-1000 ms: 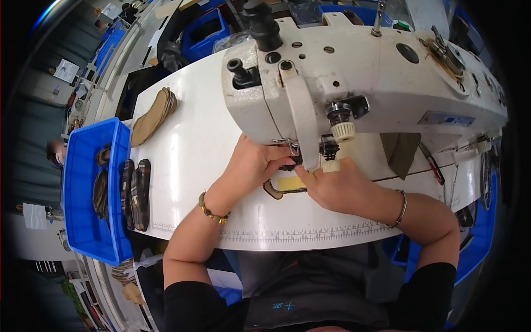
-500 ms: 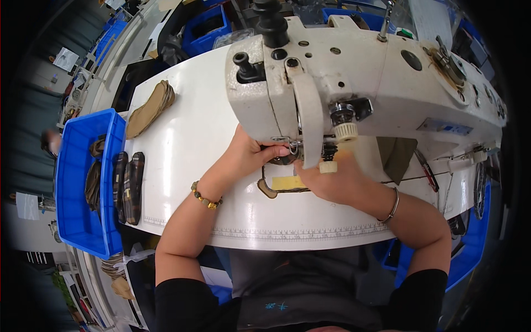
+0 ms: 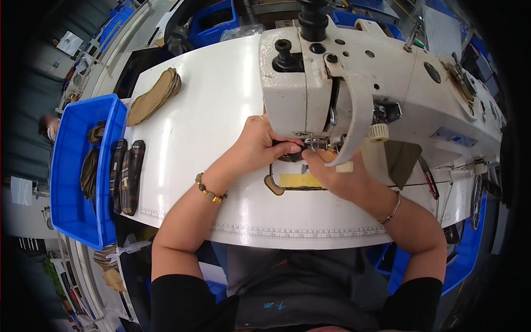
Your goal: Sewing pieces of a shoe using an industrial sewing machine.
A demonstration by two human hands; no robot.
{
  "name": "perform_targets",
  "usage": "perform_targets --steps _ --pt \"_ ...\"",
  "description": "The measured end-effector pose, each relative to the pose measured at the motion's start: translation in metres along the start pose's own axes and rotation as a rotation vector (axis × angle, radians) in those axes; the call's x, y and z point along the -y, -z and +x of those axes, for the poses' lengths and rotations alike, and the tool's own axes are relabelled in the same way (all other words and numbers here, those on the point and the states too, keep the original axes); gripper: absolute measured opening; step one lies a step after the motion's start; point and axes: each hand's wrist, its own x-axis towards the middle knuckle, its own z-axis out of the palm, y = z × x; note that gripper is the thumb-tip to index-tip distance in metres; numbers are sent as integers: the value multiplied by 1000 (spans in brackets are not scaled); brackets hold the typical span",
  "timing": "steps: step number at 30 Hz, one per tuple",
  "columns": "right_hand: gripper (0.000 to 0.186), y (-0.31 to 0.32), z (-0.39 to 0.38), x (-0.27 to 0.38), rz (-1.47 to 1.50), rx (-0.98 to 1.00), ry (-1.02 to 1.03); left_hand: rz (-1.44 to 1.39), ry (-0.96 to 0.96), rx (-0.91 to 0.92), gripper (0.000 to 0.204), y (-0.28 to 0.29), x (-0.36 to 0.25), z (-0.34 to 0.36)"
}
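Observation:
Under the head of a white sewing machine [image 3: 287, 99], both hands work close together by the needle area. My left hand [image 3: 255, 145] pinches a small dark piece of fabric [image 3: 291, 157] between thumb and fingers. From the other side, my right hand [image 3: 340, 174] has its fingers closed at the same piece; the machine's curved white lever [image 3: 359, 110] covers part of them. Just below the fabric lie a yellow strip [image 3: 298, 181] and a tan, dark-edged curved part [image 3: 273, 186] on the white table [image 3: 199, 116]. The needle and stitching point are hidden.
Left on the table are a stack of tan fabric pieces [image 3: 155, 97] and plaid fabric pieces [image 3: 130, 177]. A blue bin [image 3: 72, 182] with dark pieces stands beyond them. Right of my hands lie an olive fabric piece [image 3: 402, 162] and a red-and-black tool [image 3: 430, 180].
The view has shifted, so the machine shows farther right and more of its front appears. Both hands stay at the dark fabric under the machine head.

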Motion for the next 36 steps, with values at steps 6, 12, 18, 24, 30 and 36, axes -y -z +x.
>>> perform_targets --steps 6,12,18,24,30,36 --pt "15 2 3 0 72 72 -122 66 -19 31 15 1 1 -1" --pt "20 9 1 3 -32 118 -21 37 10 -56 15 -6 -3 -6" --pt "40 23 -8 14 -418 319 230 387 -32 -14 17 -9 -2 -15" --pt "44 24 -11 18 -437 378 241 461 -99 -40 18 -10 -1 -18" --pt "46 22 -14 15 -411 368 228 416 -94 -83 19 -9 -7 -17" --pt "38 1 -28 -4 -385 256 198 450 -72 -114 20 -9 -14 -12"
